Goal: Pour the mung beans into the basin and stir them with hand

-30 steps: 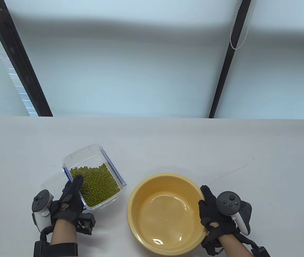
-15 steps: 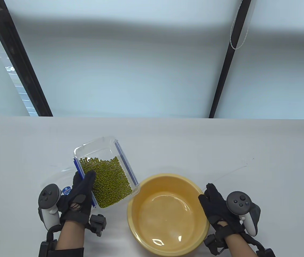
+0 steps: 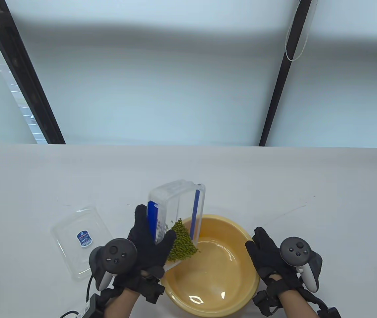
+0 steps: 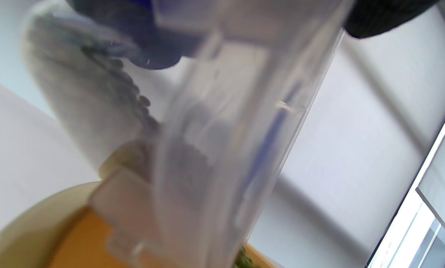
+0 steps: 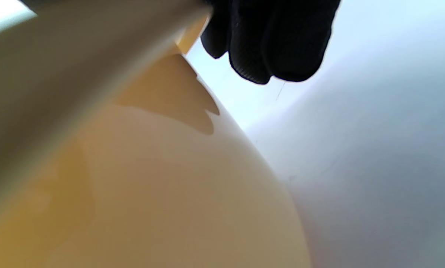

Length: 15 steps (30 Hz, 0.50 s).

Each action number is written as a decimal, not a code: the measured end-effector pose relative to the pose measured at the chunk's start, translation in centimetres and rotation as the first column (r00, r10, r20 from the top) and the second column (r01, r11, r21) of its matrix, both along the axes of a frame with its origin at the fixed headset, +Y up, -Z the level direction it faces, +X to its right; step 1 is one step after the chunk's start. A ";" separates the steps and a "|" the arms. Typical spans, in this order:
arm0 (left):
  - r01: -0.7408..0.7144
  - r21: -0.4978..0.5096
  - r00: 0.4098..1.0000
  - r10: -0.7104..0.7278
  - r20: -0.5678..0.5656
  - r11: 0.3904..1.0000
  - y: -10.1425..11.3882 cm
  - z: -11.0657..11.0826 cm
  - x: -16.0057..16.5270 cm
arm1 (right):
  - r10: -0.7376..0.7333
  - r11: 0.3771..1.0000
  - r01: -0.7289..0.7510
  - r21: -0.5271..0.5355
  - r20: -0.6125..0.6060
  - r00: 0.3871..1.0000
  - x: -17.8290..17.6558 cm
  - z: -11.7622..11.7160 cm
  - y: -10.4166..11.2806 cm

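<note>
My left hand (image 3: 153,232) grips a clear plastic container (image 3: 176,205) with blue clips, lifted and tipped steeply over the left rim of the yellow basin (image 3: 238,228). The mung beans (image 3: 183,243) are heaped in its low corner, at the lip above the basin. In the left wrist view the container (image 4: 215,141) fills the frame above the basin rim (image 4: 32,223), and dark beans (image 4: 133,93) show through its wall. My right hand (image 3: 261,248) holds the basin's right rim; its fingers (image 5: 267,41) lie against the outer wall (image 5: 151,186).
The container's clear lid (image 3: 77,241), with a blue label, lies flat on the white table (image 3: 188,172) left of my left hand. A small adapter with a cable (image 3: 90,306) sits at the bottom edge. Windows with black frames stand behind the table.
My left hand lifted the container off its lid, carried it right and tipped it over the basin's rim; the beans slid to the low corner. The right hand barely moved.
</note>
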State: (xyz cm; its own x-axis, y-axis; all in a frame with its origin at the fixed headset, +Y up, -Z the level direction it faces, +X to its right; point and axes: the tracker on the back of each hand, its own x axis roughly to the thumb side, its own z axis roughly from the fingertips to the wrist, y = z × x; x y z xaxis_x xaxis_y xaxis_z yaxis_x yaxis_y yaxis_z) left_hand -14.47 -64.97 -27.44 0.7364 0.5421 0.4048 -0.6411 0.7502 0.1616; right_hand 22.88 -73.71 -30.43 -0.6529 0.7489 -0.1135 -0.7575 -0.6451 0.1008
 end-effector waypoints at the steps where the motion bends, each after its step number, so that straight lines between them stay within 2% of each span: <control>1: 0.054 0.041 0.998 -0.055 0.017 0.998 0.1 0.3 0.5 | 0.000 1.000 0.000 -0.001 0.000 1.000 0.0 0.0 0.0; 3: 0.233 0.188 0.969 -0.244 0.034 0.954 0.4 1.4 2.4 | 0.000 1.000 0.000 -0.002 0.002 1.000 0.0 0.0 0.0; 5: 0.370 0.310 0.919 -0.393 0.014 0.876 0.6 2.5 3.9 | 0.000 1.000 0.000 -0.005 0.002 1.000 0.0 0.0 0.0; 8: 0.517 0.468 0.819 -0.573 -0.028 0.716 0.7 4.3 5.8 | -0.001 1.000 0.001 -0.008 0.002 1.000 0.0 0.0 0.0; 10: 0.598 0.560 0.731 -0.676 -0.090 0.573 0.7 5.2 6.7 | -0.001 1.000 0.001 -0.010 0.002 1.000 0.0 0.0 0.0; 12: 0.617 0.584 0.704 -0.702 -0.111 0.527 0.6 5.5 7.1 | 0.000 1.000 0.000 -0.010 0.003 1.000 0.0 0.0 0.0; 14: 0.615 0.584 0.707 -0.699 -0.111 0.530 0.5 5.4 7.0 | 0.001 1.000 -0.001 -0.010 0.005 1.000 0.1 0.0 -0.1; 15: 0.600 0.574 0.727 -0.679 -0.101 0.557 0.6 5.2 6.6 | 0.002 1.000 -0.002 -0.010 0.005 1.000 0.1 0.0 -0.1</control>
State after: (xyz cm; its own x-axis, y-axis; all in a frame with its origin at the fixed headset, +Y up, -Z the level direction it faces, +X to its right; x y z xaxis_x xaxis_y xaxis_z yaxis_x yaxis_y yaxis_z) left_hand -7.85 -64.37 -22.23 0.7258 -0.3916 0.5656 -0.0694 0.7763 0.6266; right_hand 22.97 -73.77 -30.42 -0.6536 0.7466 -0.1243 -0.7569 -0.6454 0.1031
